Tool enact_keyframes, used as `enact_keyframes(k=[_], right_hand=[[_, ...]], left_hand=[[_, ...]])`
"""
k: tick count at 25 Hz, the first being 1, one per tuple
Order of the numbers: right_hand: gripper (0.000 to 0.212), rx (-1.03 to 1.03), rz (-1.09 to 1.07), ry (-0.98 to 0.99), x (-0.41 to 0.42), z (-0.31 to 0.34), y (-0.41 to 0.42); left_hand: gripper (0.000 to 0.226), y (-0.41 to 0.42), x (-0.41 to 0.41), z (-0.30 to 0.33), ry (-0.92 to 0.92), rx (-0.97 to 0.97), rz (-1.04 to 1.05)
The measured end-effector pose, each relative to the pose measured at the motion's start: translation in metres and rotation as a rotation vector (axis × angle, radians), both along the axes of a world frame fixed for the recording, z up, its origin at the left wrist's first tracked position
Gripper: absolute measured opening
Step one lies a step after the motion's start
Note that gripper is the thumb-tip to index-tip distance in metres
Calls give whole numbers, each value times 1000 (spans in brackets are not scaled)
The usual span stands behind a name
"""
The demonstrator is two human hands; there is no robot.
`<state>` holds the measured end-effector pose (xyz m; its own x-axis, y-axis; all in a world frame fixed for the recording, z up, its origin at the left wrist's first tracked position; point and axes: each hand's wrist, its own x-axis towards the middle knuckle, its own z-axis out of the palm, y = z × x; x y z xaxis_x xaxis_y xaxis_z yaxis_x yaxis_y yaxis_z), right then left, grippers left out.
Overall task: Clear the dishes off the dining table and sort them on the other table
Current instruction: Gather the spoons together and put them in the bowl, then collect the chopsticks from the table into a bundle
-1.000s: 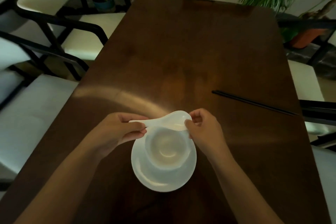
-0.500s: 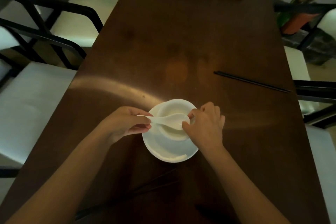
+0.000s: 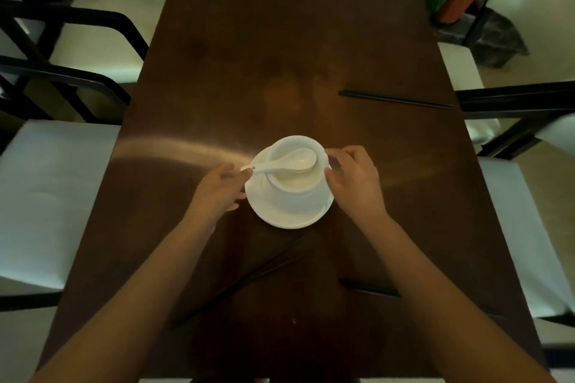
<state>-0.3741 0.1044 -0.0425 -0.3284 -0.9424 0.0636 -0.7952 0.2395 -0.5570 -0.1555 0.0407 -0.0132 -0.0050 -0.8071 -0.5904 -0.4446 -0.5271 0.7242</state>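
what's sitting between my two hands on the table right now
In the head view, between the left hand and right hand: a white bowl on a plate, spoon across it.

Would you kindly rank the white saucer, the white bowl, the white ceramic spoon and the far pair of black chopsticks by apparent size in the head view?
1. Black chopsticks: longest, though very thin.
2. White round saucer: widest dish.
3. White bowl standing on the saucer.
4. White ceramic spoon lying across the bowl; its length looks close to the bowl's width, so this order is unsure.
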Motion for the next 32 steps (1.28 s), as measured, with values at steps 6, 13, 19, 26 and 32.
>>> enact_keyframes(k=[6, 13, 19, 26, 32], right_hand=[[38, 277, 55, 107, -22, -12, 97], [45, 569, 130, 284, -30, -23, 194], [20, 467, 233, 386, -26, -29, 196], [27, 426, 397, 487, -32, -32, 196], [19, 221, 453, 563, -39, 2, 183]], left_hand=[[45, 80, 16, -38, -450, -230, -606], [19, 109, 19, -50, -741, -419, -1021], [11, 113, 12, -54, -660, -455, -1034], [3, 111, -3, -46, -483, -416, -957], [10, 86, -32, -21, 75, 54, -564]])
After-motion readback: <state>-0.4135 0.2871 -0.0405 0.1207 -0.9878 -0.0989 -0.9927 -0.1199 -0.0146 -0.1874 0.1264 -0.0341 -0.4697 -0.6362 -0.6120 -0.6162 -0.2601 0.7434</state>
